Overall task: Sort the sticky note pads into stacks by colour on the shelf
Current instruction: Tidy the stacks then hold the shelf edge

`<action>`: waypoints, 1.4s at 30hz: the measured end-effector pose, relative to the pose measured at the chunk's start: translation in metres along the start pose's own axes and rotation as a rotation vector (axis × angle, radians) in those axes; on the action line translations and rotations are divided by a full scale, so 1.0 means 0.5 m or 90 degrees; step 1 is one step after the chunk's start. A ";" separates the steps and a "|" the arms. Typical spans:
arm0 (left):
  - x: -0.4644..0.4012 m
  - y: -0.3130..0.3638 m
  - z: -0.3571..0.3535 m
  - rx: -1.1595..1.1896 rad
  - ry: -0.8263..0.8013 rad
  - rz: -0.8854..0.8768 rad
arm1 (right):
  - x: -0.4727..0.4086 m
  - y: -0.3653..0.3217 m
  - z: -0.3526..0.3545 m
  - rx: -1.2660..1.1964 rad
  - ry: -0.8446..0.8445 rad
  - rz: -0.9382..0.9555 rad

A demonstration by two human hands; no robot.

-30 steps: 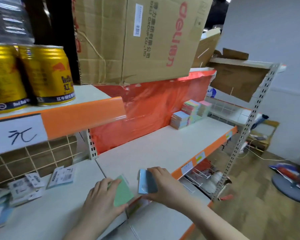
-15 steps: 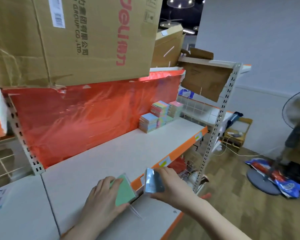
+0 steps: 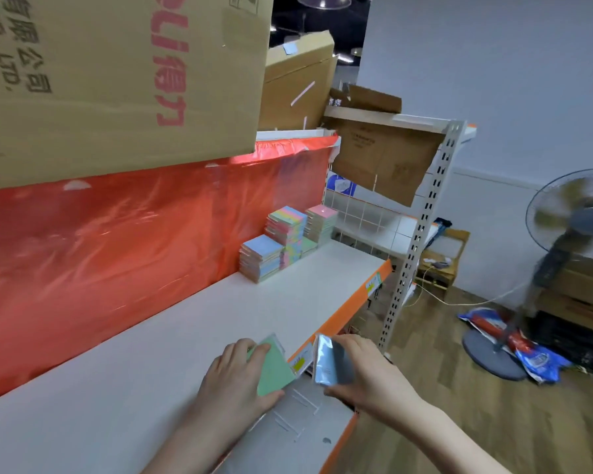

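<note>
My left hand (image 3: 231, 384) holds a green sticky note pad (image 3: 274, 369) by its edges, just above the front edge of the white shelf (image 3: 172, 343). My right hand (image 3: 363, 374) grips a blue pad in shiny wrap (image 3: 331, 364), held upright beyond the shelf's orange lip. Far along the shelf, against the red plastic backing, stand stacks of pads: a blue-topped stack (image 3: 261, 258), a taller pastel multicolour stack (image 3: 286, 227) and a pink-topped stack (image 3: 320, 222). A low green pad pile lies at their foot.
A large cardboard box (image 3: 117, 77) overhangs the shelf from above. A perforated metal upright (image 3: 421, 234) ends the shelf at the right. Beyond it stand a floor fan (image 3: 569, 241), coloured bags on the wooden floor and a wire basket shelf (image 3: 367, 213).
My view has swung right along the shelf; the yellow cans and left bay are gone from sight. Both hands kept their pads and travelled right, toward the far stacks.
</note>
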State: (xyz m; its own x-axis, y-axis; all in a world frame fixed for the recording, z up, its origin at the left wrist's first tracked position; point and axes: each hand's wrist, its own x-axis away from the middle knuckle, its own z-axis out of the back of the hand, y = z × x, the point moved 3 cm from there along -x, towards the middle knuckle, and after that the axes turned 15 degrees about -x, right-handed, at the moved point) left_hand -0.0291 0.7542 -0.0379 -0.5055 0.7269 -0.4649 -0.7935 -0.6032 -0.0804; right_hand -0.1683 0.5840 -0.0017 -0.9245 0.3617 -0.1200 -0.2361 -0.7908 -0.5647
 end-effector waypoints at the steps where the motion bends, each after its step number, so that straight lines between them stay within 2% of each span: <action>1: -0.021 -0.003 -0.013 0.007 0.003 -0.001 | -0.021 0.006 0.004 0.004 -0.001 0.000; 12: -0.208 -0.097 -0.116 0.025 0.042 0.014 | -0.258 0.050 0.013 0.017 -0.004 0.009; 25: -0.324 -0.115 -0.172 -0.008 0.009 0.086 | -0.443 0.129 0.012 -0.042 -0.029 0.090; 33: -0.383 -0.082 -0.195 -0.052 -0.028 0.186 | -0.560 0.185 0.031 -0.074 -0.105 0.224; 39: -0.398 -0.062 -0.189 -0.072 -0.030 0.297 | -0.627 0.192 0.043 -0.059 -0.132 0.380; 42: -0.389 -0.054 -0.177 -0.112 -0.047 0.352 | -0.648 0.178 0.041 0.012 -0.109 0.499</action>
State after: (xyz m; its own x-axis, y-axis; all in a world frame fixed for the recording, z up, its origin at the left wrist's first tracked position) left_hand 0.1207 0.6003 -0.0231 -0.8553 0.3062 -0.4180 -0.3405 -0.9402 0.0081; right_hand 0.1043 0.3864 0.0037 -0.8561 -0.3819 -0.3482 0.4974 -0.7920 -0.3542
